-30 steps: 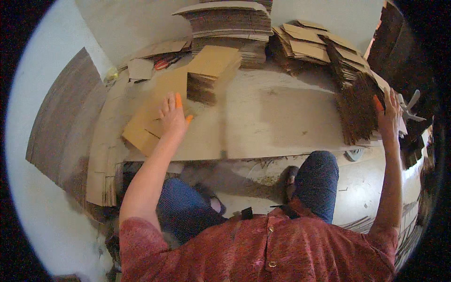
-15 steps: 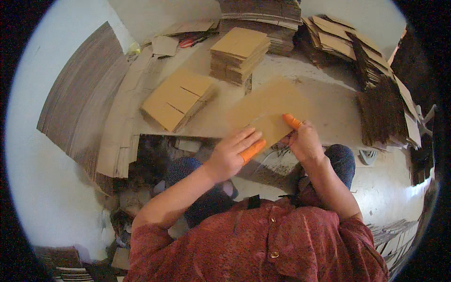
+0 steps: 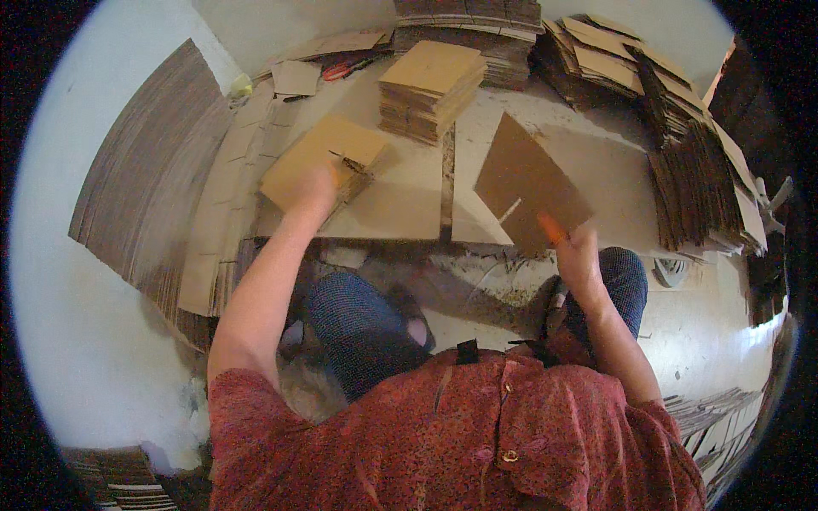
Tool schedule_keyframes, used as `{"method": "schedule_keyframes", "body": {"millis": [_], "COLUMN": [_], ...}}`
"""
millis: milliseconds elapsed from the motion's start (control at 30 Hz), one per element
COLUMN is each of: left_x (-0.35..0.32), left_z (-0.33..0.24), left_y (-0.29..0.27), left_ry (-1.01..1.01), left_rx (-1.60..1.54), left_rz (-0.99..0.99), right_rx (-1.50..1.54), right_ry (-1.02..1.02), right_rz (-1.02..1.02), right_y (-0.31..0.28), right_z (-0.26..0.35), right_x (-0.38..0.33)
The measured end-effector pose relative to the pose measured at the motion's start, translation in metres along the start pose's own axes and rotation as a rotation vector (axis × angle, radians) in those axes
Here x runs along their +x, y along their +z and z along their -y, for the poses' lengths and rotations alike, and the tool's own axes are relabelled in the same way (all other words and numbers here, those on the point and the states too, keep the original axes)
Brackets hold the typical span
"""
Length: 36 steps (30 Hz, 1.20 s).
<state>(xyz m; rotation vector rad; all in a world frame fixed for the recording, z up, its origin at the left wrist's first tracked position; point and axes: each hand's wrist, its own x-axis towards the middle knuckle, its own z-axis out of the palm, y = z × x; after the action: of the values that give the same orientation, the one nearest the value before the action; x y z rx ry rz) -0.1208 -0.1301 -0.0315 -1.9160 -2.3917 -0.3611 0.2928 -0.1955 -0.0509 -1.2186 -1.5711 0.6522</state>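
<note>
My right hand (image 3: pixel 578 254) pinches the near corner of a brown cardboard sheet (image 3: pixel 528 175) and holds it tilted over the table's front edge. An orange cover is on its thumb, and one narrow slot shows in the sheet. Over at the left, my left hand (image 3: pixel 317 189) is at the near side of a low pile of slotted cardboard pieces (image 3: pixel 328 140). Motion smears its fingers, so whether they grip a piece does not show. Behind that pile stands a taller, neat stack of cardboard pieces (image 3: pixel 433 68).
A long row of cardboard sheets (image 3: pixel 149 170) leans along the left wall. More stacks stand at the back (image 3: pixel 469 38) and right (image 3: pixel 694 192). Red-handled scissors (image 3: pixel 336 71) lie at the back left. A dark gap (image 3: pixel 447 183) splits the tabletop. My knees are below its edge.
My hands have parted. The left moved away to the low pile at left; the right keeps the cardboard sheet, now turned with its darker face and slot showing.
</note>
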Motion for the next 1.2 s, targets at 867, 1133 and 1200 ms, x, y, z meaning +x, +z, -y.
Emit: {"method": "schedule_keyframes", "body": {"millis": [867,1133,1200], "left_x": [-0.042,-0.02,-0.018], "left_z": [-0.198,-0.21,-0.226], "left_y": [-0.1,-0.065,-0.077], "left_ry": [0.302,0.445,0.352], "left_rx": [-0.801,-1.021,-1.036], "left_rz": [0.688,0.72,0.817], "right_rx": [0.239,-0.236,-0.209], "right_ry": [-0.12,0.096,0.025], "right_rz": [0.033,0.167,0.121], "right_y": [-0.024,-0.029,-0.025], "right_z": [0.056,0.032,-0.006], "right_x": [0.05,0.057,0.054]}}
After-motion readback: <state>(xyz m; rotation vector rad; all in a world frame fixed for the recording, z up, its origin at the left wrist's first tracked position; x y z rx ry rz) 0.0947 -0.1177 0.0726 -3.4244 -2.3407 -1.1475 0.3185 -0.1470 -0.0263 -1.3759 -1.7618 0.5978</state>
